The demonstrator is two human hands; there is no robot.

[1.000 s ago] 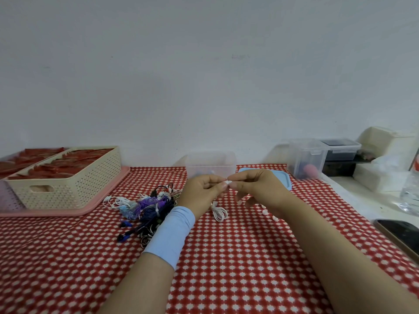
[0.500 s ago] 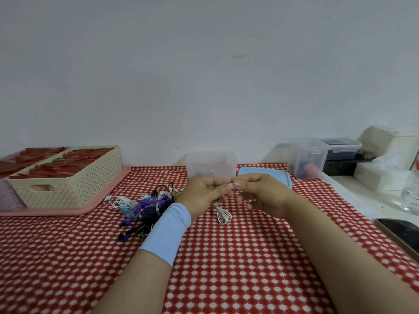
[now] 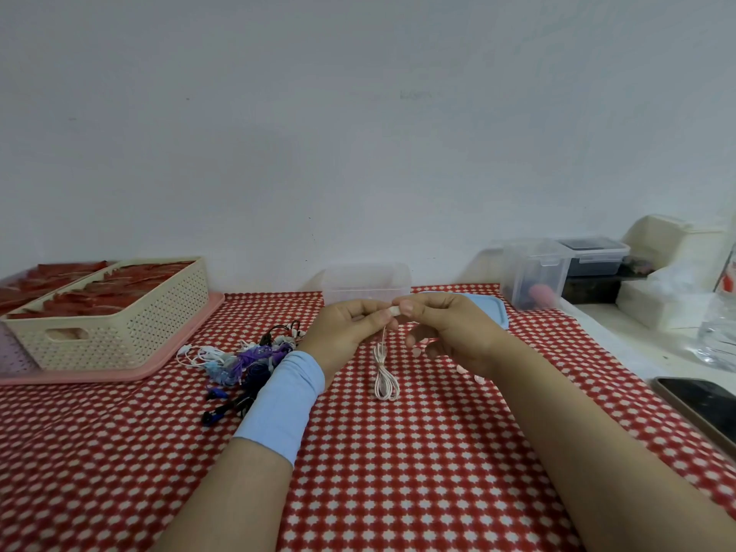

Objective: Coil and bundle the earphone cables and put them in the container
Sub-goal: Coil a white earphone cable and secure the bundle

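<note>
Holding a white earphone cable [image 3: 384, 376] pinched at its top end in left grip [image 3: 350, 328] and right grip [image 3: 446, 328] alike, loops dangling toward the tabletop [image 3: 398, 472] before the clear container [image 3: 366, 282].

Nothing here can be read: no words, brands, numbers or signs. A faint grey mark on the far wall [image 3: 416, 95] is too blurred to make out, and so is the red patch on the clear bottle [image 3: 723, 312] at the right edge.
</note>
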